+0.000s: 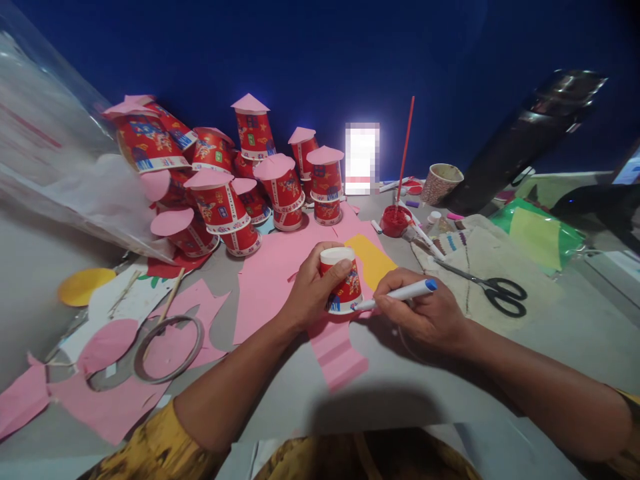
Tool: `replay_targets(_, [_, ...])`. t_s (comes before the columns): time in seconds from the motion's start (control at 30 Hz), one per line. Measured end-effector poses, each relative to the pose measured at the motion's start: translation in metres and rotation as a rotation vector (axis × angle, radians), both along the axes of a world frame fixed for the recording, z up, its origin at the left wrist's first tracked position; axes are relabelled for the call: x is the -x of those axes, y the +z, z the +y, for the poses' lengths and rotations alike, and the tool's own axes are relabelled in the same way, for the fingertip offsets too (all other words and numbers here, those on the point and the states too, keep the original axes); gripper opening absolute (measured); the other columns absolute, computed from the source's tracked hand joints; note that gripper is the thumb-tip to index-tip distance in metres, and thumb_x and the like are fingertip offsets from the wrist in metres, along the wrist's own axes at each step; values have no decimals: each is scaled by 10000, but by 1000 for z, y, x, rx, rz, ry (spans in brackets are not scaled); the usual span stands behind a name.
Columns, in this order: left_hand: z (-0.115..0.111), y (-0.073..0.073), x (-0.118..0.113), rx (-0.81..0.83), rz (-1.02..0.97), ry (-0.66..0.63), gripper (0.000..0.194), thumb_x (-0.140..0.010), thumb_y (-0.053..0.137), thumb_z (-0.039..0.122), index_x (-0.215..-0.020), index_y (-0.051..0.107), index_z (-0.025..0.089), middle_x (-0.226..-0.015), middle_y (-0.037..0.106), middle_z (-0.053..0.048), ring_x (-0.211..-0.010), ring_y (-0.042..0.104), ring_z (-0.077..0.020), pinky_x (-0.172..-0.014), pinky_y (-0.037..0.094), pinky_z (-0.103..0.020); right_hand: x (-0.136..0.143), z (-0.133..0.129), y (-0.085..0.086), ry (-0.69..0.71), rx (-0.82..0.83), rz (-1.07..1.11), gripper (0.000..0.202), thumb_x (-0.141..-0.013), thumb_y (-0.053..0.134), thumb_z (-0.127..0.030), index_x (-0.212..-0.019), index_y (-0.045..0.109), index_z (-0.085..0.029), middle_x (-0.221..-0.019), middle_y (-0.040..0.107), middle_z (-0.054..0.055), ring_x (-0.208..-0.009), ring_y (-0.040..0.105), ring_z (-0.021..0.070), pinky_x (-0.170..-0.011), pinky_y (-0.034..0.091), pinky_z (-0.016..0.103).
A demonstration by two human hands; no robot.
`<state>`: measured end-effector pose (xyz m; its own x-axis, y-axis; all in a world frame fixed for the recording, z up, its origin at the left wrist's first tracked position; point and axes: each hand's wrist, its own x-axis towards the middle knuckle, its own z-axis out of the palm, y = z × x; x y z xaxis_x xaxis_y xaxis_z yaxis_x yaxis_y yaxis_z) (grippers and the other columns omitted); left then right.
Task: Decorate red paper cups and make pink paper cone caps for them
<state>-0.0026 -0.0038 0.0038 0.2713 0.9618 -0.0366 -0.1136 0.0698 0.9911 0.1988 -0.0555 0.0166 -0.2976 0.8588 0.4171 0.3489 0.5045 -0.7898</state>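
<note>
A red patterned paper cup (349,283) stands upside down in the middle, my left hand (318,283) wrapped round its left side with the thumb across the front. Between the fingers of my right hand (417,308) is a white marker (406,292) with a blue end; its tip meets the white rim band at the cup's lower right. Pink paper (270,283) lies under and behind the cup, and a folded pink strip (337,357) sticks out in front. A yellow-orange paper piece (371,261) is just behind my right hand.
Several red cups with pink cone tops (253,133) are stacked at the back left. A tape roll (196,357) and pink scraps (107,407) lie left. Black-handled scissors (505,297) rest on cloth (480,257) at right, near a red paint pot (395,221) holding a stick.
</note>
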Motion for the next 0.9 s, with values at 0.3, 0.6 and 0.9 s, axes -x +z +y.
replay_targets(0.3, [0,0,0,21,-18,-13,461,-826,796,531,-1126,637,220,-895,657,-2,-761,597,-163,-731,493,-303,-1,1,-1,-38,16,29,132,-969,623,-216,-856,685,-188,-728,704,-6,-620,623,127,-602,477,235])
replay_targets(0.6, [1,-3,1,30,-33,-12,466,-824,813,531,-1131,647,221,-912,666,1,-767,600,-151,-731,512,-291,-3,2,5,-108,-24,122,126,-943,641,-183,-824,678,-196,-719,682,-12,-609,628,119,-578,479,222])
replay_targets(0.9, [2,3,0,175,-308,68,469,-775,883,456,-1106,659,211,-881,686,5,-748,651,-142,-707,557,-273,-7,12,0,-172,-50,331,129,-1039,597,-281,-977,680,-205,-696,679,-24,-524,586,104,-504,465,218])
